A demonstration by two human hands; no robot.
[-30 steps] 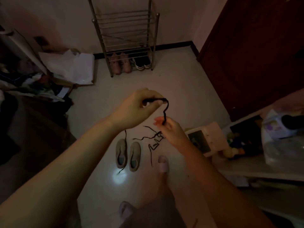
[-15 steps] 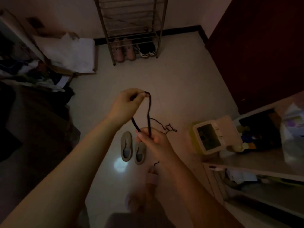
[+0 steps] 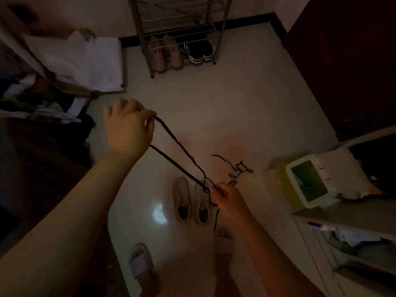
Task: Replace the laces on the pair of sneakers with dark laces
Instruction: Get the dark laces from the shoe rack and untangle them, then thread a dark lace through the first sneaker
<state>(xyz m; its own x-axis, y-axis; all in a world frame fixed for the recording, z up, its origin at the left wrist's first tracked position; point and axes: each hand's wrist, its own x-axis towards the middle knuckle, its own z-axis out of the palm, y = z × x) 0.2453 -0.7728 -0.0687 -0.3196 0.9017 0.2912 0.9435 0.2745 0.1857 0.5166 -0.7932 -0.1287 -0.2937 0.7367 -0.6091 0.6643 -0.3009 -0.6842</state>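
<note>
In a dim room, you are standing over a pale tiled floor (image 3: pixel 246 108), holding a dark lace (image 3: pixel 177 159) doubled between both hands. Your left hand (image 3: pixel 128 127), at centre left of the frame, is pinching the fold of the lace at its fingertips, knuckles turned up and forearm running in from the lower left. Your right hand (image 3: pixel 229 197), lower and right of centre, is gripping the two strands together, a loose end trailing down below it. The strands are stretching nearly taut between the hands in a narrow V.

The pair of sneakers (image 3: pixel 191 202) is sitting side by side on the floor just left of your right hand, toes pointing up-frame, no laces visible in them. A second dark lace (image 3: pixel 235 170) is lying tangled on the tiles just above your right hand.

Open floor is filling the centre and upper right of the frame. Bounding it: a metal shoe rack (image 3: pixel 182 33) at top centre, a dark door (image 3: pixel 342 61) at upper right, a yellow-green bin (image 3: pixel 304 181) and a counter edge (image 3: pixel 342 219) at right, clutter with white paper (image 3: pixel 85 61) at upper left. Your slippered foot (image 3: pixel 141 264) is showing at the bottom edge.
</note>
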